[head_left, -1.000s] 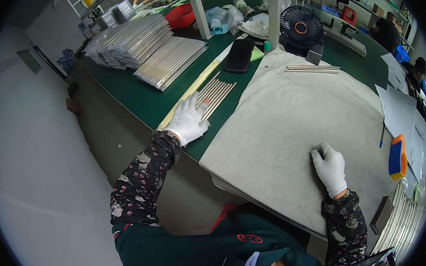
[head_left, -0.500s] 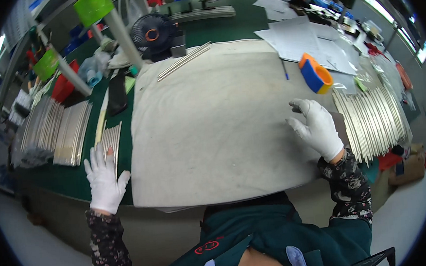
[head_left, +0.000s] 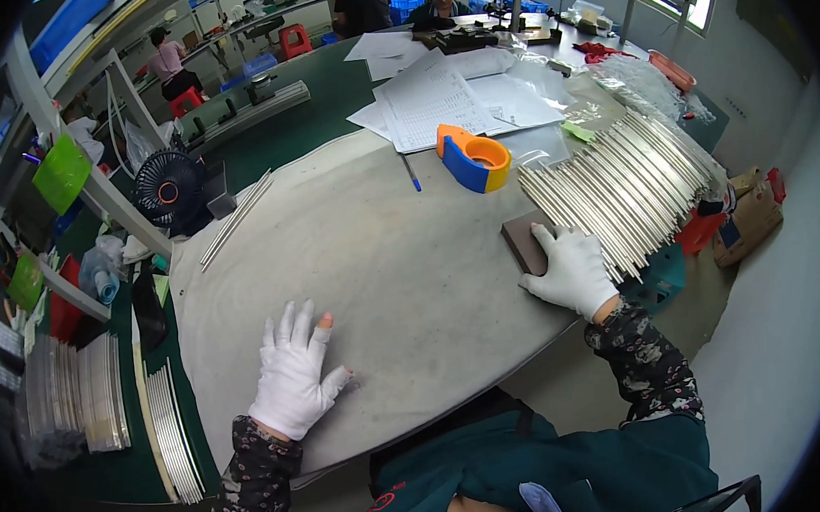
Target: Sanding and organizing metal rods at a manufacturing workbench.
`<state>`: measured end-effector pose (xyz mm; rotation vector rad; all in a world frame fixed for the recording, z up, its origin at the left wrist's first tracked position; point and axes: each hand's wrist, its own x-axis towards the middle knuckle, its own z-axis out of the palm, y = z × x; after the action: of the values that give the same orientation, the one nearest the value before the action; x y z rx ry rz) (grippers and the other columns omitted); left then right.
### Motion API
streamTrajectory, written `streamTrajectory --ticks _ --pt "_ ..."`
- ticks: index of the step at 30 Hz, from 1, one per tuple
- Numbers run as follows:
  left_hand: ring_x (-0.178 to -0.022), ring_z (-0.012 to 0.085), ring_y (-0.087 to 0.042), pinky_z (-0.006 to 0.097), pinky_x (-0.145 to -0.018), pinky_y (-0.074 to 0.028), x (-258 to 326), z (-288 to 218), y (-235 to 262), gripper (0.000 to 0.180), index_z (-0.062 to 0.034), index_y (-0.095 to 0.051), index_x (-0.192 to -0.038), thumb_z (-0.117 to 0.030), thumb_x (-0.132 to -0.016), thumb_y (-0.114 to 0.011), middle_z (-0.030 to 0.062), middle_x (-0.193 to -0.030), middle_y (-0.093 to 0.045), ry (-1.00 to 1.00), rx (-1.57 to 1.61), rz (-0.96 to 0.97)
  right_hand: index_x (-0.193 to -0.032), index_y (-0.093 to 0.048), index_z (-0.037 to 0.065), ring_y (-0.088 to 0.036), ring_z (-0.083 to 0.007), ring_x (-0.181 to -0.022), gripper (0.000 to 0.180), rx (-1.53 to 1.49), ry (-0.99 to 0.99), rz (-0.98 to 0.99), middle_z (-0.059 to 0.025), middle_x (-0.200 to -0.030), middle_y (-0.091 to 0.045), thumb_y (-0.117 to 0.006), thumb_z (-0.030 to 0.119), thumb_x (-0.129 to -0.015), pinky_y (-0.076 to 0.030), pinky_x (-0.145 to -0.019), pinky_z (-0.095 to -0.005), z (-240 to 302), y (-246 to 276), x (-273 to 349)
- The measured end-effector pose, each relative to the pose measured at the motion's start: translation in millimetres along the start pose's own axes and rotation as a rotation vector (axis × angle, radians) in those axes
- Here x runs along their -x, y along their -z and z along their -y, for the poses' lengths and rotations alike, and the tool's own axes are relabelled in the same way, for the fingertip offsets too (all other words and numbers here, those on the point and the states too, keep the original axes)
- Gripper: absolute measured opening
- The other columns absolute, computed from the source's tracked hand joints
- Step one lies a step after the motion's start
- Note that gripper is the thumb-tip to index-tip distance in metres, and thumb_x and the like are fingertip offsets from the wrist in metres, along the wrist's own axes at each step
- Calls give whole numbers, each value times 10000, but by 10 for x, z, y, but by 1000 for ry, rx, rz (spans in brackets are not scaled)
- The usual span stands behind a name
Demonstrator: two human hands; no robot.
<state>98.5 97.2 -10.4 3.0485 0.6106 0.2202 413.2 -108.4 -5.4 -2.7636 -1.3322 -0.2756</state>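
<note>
Head view: right hand (head_left: 573, 268) resting on dark block (head_left: 526, 242) beside metal strips (head_left: 628, 184); left hand (head_left: 295, 373) flat, released, on grey tabletop (head_left: 382, 258). Picking-up step, probably; next calls for closing fingers round block.

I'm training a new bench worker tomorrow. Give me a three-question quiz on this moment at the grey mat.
1. True or false: the left hand lies flat on the grey mat, holding nothing.
2. What does the right hand touch?
A. the tape dispenser
B. the dark block
C. the fan
3. Fill in: the fanned metal rods lie to the ____ of the right hand, by the person's own sides.

Key: 1 true; 2 B; 3 right.
</note>
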Motion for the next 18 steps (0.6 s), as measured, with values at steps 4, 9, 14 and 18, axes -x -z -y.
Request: streamTrajectory --ticks 4,9,14,18 --pt "-1338 404 -277 551 -1101 -169 -193 -6 -376 718 -55 -367 -1387 -400 -810 -618 209 -1433 -329 -20 40 -20 -1260 -529 39 -560 -332 -992 682 -245 176 -3 -177 -1070 -575 -686 374 -687 -471 -855 -405 264 137 -371" --pt "-1323 389 -310 541 -1096 -202 -237 -26 -441 687 -31 -406 -1349 -431 -825 -600 200 -1415 -362 -38 93 -45 -1266 -509 28 -533 -366 -1065 691 -390 334 -120 -202 -1195 -525 -707 357 -692 -453 -918 -413 701 84 -1250" --pt "-1323 380 -319 535 -1097 -208 -220 -13 -445 640 -22 -450 -1306 -406 -822 -614 187 -1410 -373 -12 133 -38 -1188 -559 39 -574 -357 -1009 691 -348 284 -311 -207 -1114 -537 -728 485 -687 -484 -844 -427 838 -107 -1839" --pt "-1325 379 -314 535 -1098 -204 -227 -49 -378 626 -22 -456 -1294 -394 -817 -617 191 -1409 -371 11 170 -41 -895 -671 10 -618 -310 -899 573 -173 57 -181 -138 -838 -655 -708 541 -682 -498 -765 -409 501 -24 -1672"
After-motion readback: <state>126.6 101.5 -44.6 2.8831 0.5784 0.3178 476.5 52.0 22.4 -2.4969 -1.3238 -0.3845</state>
